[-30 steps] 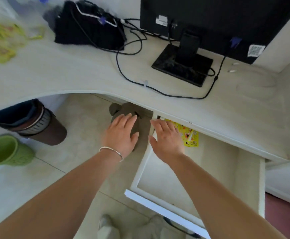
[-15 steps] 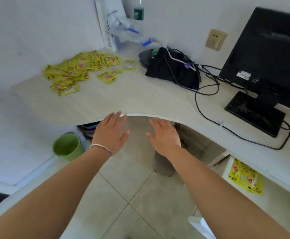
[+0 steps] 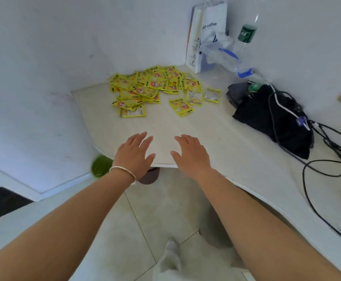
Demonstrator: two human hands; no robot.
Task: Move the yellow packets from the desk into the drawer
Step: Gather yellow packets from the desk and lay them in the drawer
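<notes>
Head view puts us at the reaching step, we judge; our left hand (image 3: 134, 154) and right hand (image 3: 190, 154) hover empty, fingers straight, over the desk (image 3: 216, 134) edge; the yellow packets (image 3: 151, 88) lie heaped near its far corner; next we stretch further and gather some; the drawer is unseen.

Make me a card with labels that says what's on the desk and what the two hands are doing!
Packets: yellow packets heaped at the far corner, a few loose beside the heap
Surface: pale desk
Left: left hand open, empty, over the front edge; bracelet on the wrist
Right: right hand open, empty, beside it
Other stuff: black bag, cables, paper bag, water bottle
Floor: green bin
Missing: drawer not in view
</notes>
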